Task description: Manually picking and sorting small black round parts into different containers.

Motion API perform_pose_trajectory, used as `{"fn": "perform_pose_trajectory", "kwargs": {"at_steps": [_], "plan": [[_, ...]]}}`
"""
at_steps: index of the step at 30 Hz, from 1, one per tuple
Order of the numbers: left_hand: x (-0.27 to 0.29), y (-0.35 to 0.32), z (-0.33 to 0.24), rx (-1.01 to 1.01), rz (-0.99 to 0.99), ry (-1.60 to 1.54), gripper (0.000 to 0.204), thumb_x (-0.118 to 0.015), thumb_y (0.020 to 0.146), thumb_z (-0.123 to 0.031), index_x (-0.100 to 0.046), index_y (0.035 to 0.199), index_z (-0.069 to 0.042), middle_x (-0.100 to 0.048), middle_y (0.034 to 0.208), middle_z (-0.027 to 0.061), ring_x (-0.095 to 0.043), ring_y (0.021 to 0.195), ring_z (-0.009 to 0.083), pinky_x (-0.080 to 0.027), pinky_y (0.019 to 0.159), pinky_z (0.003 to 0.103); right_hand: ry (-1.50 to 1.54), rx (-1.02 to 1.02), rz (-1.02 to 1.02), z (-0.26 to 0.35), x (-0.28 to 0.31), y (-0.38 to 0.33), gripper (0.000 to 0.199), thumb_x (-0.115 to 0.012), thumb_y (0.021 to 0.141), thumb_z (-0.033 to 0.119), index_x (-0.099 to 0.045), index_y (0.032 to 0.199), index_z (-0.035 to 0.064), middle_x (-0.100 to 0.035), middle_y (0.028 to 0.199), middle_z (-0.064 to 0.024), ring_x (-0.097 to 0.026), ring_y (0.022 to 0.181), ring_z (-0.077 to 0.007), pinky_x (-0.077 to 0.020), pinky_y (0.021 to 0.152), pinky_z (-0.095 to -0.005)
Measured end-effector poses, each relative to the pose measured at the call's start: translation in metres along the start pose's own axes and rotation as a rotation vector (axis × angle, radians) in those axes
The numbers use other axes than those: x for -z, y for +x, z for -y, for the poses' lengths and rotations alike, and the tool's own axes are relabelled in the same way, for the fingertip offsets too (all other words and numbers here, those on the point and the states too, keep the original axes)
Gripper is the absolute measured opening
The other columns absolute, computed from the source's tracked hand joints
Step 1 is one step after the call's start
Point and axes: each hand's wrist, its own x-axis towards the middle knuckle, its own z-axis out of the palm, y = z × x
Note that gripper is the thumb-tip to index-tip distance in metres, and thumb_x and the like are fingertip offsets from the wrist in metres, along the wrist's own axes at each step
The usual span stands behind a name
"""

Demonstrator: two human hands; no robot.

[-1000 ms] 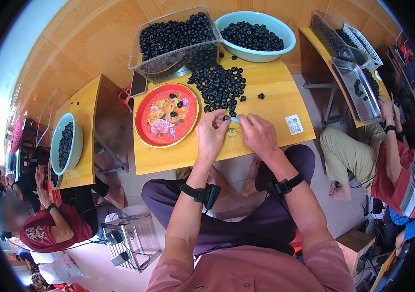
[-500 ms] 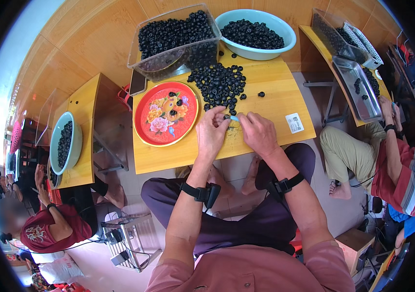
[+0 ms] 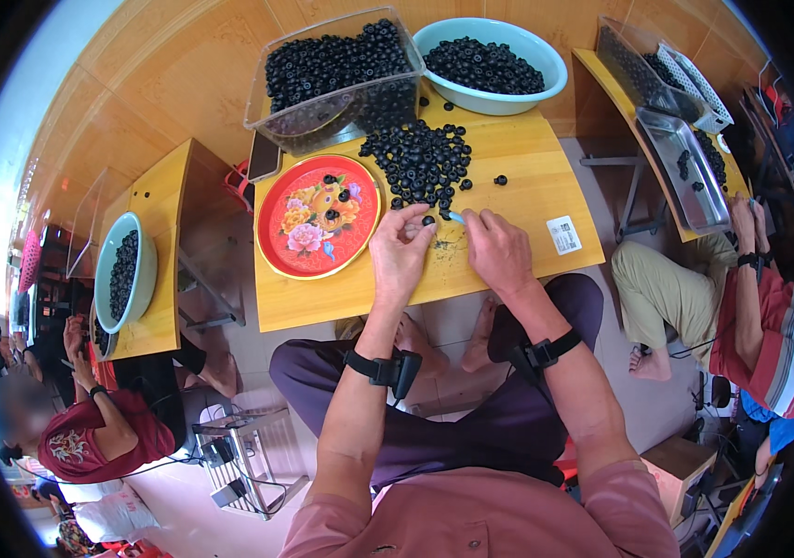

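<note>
My left hand point(image 3: 399, 256) pinches a small round black part point(image 3: 429, 220) above the near side of the yellow table point(image 3: 546, 200). Just to its right, my right hand point(image 3: 501, 253) grips a small light-blue tool point(image 3: 456, 217); its working end is too small to make out. A gap shows between the tool and the pinched part. Behind my fingers lies a loose pile of black ring-shaped parts point(image 3: 420, 158). The red floral tray point(image 3: 275, 221) sits left of my left hand, with several such parts on it.
A clear plastic bin point(image 3: 322, 128) and a pale blue basin point(image 3: 499, 102), both full of black parts, stand at the back. A white label point(image 3: 563, 235) is stuck on the table's right. Co-workers sit at tables point(image 3: 164, 205) left and right.
My hands have drawn slightly apart. The tool has come away to the right from the black part, and my left hand has shifted a little left with it.
</note>
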Motion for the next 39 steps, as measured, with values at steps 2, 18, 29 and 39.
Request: {"fn": "perform_pose_trajectory", "kwargs": {"at_steps": [2,18,29,39], "plan": [[0.000,-0.001,-0.004,-0.025,-0.002,0.038,0.026,-0.079,0.085,-0.001,-0.074,0.111,-0.001,-0.065,0.091,0.0052,-0.064,0.075,0.0097,-0.055,0.072,0.025,-0.009,-0.001,0.007,-0.001,0.000,0.000,0.021,-0.063,0.083,0.006,-0.065,0.104,0.0052,-0.060,0.081,-0.0092,-0.067,0.077,-0.0268,-0.0564,0.063,-0.0400],[0.056,0.019,-0.028,-0.372,-0.176,0.506,0.016,-0.076,0.084,-0.001,-0.074,0.099,-0.004,-0.068,0.096,0.0111,-0.066,0.079,0.0250,-0.054,0.073,0.036,-0.001,-0.063,-0.016,-0.003,-0.003,0.000,0.010,-0.062,0.093,0.009,-0.064,0.102,0.0050,-0.060,0.079,-0.0106,-0.066,0.074,-0.0305,-0.0530,0.061,-0.0436],[0.044,0.031,-0.042,-0.649,0.148,1.157,0.021,-0.072,0.083,-0.013,-0.070,0.104,-0.012,-0.066,0.098,0.0042,-0.062,0.097,0.0225,-0.044,0.086,0.039,-0.020,-0.064,-0.021,-0.002,-0.004,0.002,0.012,-0.060,0.086,0.007,-0.062,0.098,0.0067,-0.060,0.080,-0.0089,-0.067,0.075,-0.0278,-0.0549,0.062,-0.0423],[0.024,0.020,-0.029,-0.491,0.115,0.700,0.014,-0.070,0.084,-0.001,-0.071,0.097,-0.003,-0.065,0.092,0.0104,-0.066,0.085,0.0269,-0.052,0.076,0.037,-0.029,-0.070,-0.010,-0.002,-0.002,0.001,0.011,-0.060,0.085,0.006,-0.062,0.096,0.0067,-0.060,0.080,-0.0083,-0.067,0.074,-0.0267,-0.0550,0.062,-0.0413]]}}
